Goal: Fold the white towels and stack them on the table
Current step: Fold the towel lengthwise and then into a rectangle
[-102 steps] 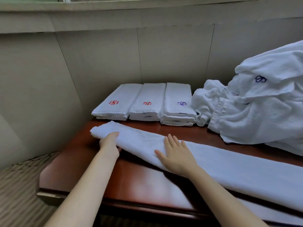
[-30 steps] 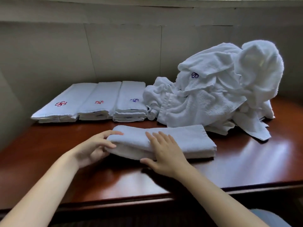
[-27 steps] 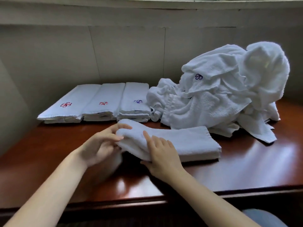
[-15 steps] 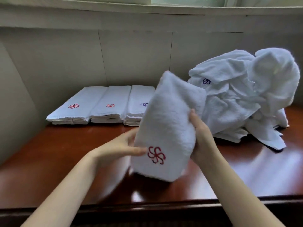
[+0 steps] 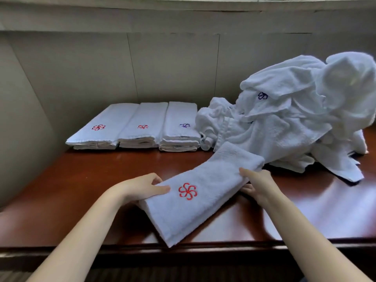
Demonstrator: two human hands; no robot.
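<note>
I have the folded white terry towel with a red pinwheel emblem stitched on top lying slantwise on the polished red-brown wooden surface. Its long axis runs from a near corner at the front edge up and away to the right. My left hand grips the left long edge beside the emblem, thumb laid on top and fingers tucked out of sight below. My right hand pinches the opposite long edge further up, fingers over the top and thumb beneath. Both hands are closed on the cloth, one to each side of it. I cannot tell whether the far end is resting on the wood or lifted just off it. What the next move turns on, as I judge it, is that the three neat stacks of folded white towels sit far and to the left against the wall, while this towel points far and to the right. The left red-emblem stack and the middle red-emblem stack lie nearer my left hand, and the blue-emblem stack is just beside the loose heap of unfolded white towels on the right. So the towel would need swinging anticlockwise to match their axis before it goes on a red-marked stack. The heap lies close behind the towel's far end, and I would keep clear of it.
</note>
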